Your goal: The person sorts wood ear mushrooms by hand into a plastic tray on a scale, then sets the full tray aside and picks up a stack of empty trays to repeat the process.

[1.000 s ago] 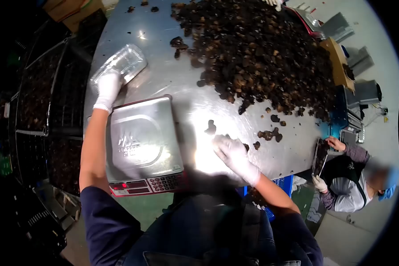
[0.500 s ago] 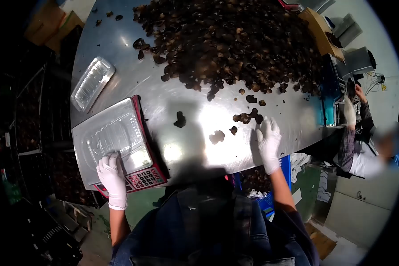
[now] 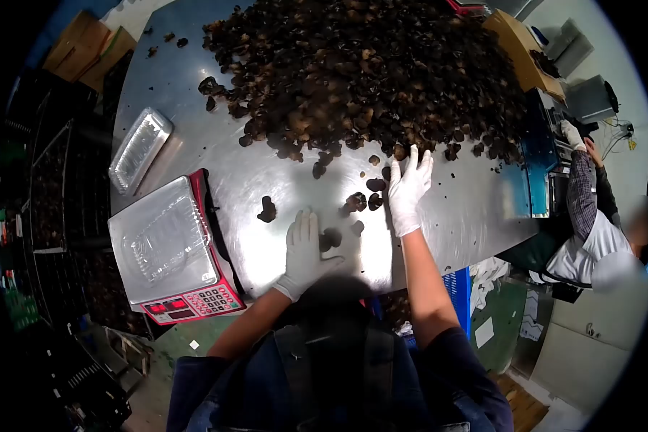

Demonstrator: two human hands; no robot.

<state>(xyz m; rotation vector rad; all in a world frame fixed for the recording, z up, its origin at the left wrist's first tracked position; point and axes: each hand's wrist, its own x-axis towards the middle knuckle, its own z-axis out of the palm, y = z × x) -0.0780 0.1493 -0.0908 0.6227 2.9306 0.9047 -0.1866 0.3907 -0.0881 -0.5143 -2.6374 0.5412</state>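
My left hand [image 3: 306, 252], in a white glove, lies over the near part of the steel table [image 3: 453, 216] with its fingers stretched out. A dark mushroom-like piece [image 3: 330, 238] shows just right of its fingers. My right hand [image 3: 410, 183], also gloved, reaches to the near edge of a big heap of dark brown pieces [image 3: 381, 79], fingers spread. Several loose pieces lie left of it. A red scale [image 3: 194, 301] with a clear tray [image 3: 158, 245] on its plate stands left of my left hand.
Another clear tray [image 3: 141, 150] lies at the table's left. A blue crate [image 3: 457, 291] sits below the front edge. At the right, a co-worker [image 3: 583, 245] reaches to a machine [image 3: 547, 158]. Dark racks [image 3: 50, 187] stand on the left.
My left hand has left the scale and moved right over the table. My right hand has moved forward to the heap's edge. The co-worker's arms have shifted.
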